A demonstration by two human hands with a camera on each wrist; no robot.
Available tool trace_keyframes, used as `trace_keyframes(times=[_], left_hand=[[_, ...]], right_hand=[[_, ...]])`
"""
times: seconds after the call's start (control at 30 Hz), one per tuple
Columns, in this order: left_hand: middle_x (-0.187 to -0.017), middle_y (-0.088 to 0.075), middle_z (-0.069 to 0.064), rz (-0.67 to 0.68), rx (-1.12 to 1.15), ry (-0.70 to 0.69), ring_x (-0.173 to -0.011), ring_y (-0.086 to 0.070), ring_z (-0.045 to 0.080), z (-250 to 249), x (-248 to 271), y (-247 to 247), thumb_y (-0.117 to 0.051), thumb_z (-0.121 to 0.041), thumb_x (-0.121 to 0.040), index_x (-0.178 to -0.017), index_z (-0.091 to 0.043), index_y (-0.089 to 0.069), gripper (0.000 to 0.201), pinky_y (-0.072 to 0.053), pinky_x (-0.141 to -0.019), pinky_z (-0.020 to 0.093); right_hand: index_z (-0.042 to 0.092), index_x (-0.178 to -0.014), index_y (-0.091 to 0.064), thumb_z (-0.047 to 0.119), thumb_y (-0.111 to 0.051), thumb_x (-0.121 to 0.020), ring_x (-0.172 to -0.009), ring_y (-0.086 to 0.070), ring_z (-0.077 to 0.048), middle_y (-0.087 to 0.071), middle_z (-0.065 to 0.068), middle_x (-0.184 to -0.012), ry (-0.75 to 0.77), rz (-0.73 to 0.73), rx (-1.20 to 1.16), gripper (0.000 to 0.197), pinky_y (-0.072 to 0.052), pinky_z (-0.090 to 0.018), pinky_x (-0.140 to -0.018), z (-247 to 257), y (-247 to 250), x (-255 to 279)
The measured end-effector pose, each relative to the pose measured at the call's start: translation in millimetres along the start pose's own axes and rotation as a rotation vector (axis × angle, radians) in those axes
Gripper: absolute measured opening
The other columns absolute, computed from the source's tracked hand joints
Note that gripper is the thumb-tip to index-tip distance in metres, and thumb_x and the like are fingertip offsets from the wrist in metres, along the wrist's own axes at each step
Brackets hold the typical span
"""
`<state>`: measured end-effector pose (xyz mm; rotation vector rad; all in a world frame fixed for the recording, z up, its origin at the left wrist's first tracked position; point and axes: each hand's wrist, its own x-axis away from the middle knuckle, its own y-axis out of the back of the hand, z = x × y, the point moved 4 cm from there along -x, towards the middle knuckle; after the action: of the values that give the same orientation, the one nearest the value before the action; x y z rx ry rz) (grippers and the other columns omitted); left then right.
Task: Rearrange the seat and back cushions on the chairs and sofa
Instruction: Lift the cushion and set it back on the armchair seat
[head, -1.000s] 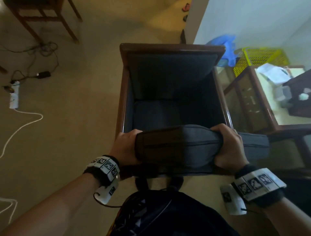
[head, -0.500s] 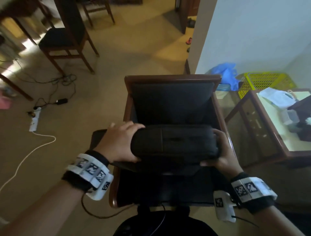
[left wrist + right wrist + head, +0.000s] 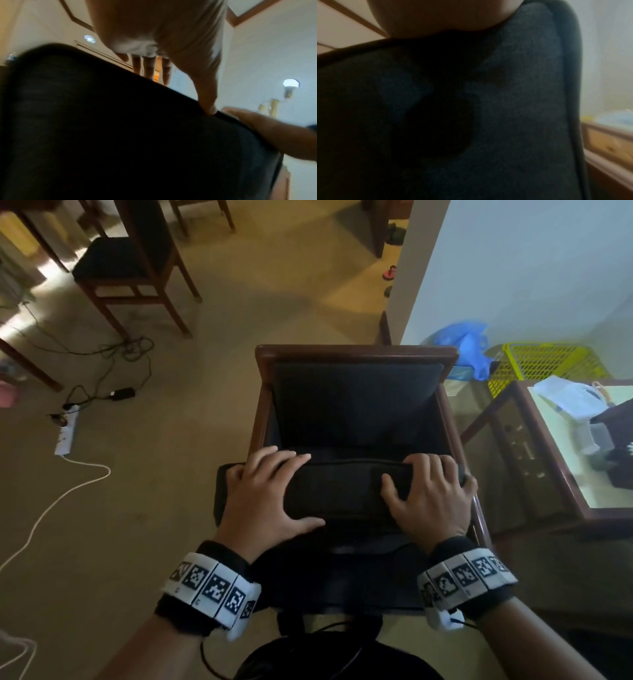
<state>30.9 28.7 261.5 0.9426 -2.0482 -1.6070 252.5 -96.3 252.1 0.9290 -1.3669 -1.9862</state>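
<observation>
A dark grey cushion (image 3: pixel 342 494) stands on its edge on the seat of a wooden armchair (image 3: pixel 356 352), in front of the back cushion (image 3: pixel 356 402). My left hand (image 3: pixel 270 491) presses on its left end with fingers spread flat and the thumb on the near face. My right hand (image 3: pixel 431 498) holds its right end, fingers bent over the top edge. In the left wrist view the cushion (image 3: pixel 120 135) fills the frame under my straight left fingers (image 3: pixel 150 66). The right wrist view shows mostly cushion fabric (image 3: pixel 505 108) under my palm.
A glass-topped side table (image 3: pixel 548 446) stands close on the chair's right, with a yellow basket (image 3: pixel 544 364) and a blue bag (image 3: pixel 462 344) behind it against the wall. A power strip (image 3: pixel 65 433) with cables lies on the floor at left, near a dining chair (image 3: pixel 130 265).
The cushion went from held in front of the chair to standing on the seat. Both hands shifted from gripping its ends to lying on its top and near face.
</observation>
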Motion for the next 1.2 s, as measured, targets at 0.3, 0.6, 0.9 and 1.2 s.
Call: trace_keyframes(times=[0.3,0.6,0.9,1.2], left_hand=[[-0.132,-0.046,-0.020,0.058,0.814,0.419,-0.124,-0.045,0.005,24.4,34.3,-20.2,-0.080,-0.059,-0.067,-0.144,-0.035,-0.032,0.094,-0.040,-0.107,0.030],[-0.140,-0.040,-0.005,0.126,0.797,0.163,-0.132,-0.038,0.008,-18.4,3.6,-26.3,-0.070,-0.061,-0.060,-0.153,-0.031,-0.018,0.110,-0.033,-0.111,0.028],[-0.157,-0.027,0.000,0.162,0.746,-0.097,-0.146,-0.026,0.018,-46.5,-20.3,-75.1,-0.081,-0.049,-0.061,-0.151,-0.026,-0.020,0.111,-0.027,-0.119,0.045],[-0.140,-0.054,-0.007,0.536,0.421,0.127,-0.126,-0.055,0.017,-18.8,-21.5,-150.7,-0.085,-0.051,-0.042,-0.144,-0.033,-0.037,0.114,-0.046,-0.104,0.032]], right_hand=[[0.022,-0.101,-0.061,0.048,-0.042,-0.081,-0.115,-0.054,-0.024,-0.066,0.000,-0.103,-0.128,-0.086,-0.128,0.037,-0.034,-0.049,-0.104,-59.4,7.4,-21.3],[0.017,-0.138,-0.047,0.073,-0.056,-0.058,-0.134,-0.042,-0.023,-0.051,-0.004,-0.136,0.275,0.176,-0.263,0.098,-0.028,-0.052,-0.111,-13.5,26.0,-20.3],[0.022,-0.131,-0.049,0.086,-0.066,-0.042,-0.113,-0.050,-0.022,-0.054,0.002,-0.121,0.229,0.095,-0.198,0.111,-0.034,-0.042,-0.102,-25.1,51.8,-17.1],[0.028,-0.121,-0.051,0.081,-0.067,-0.048,-0.109,-0.042,0.012,-0.048,0.028,-0.115,0.189,0.082,-0.442,0.092,-0.024,-0.016,-0.105,-60.2,78.5,19.5]])
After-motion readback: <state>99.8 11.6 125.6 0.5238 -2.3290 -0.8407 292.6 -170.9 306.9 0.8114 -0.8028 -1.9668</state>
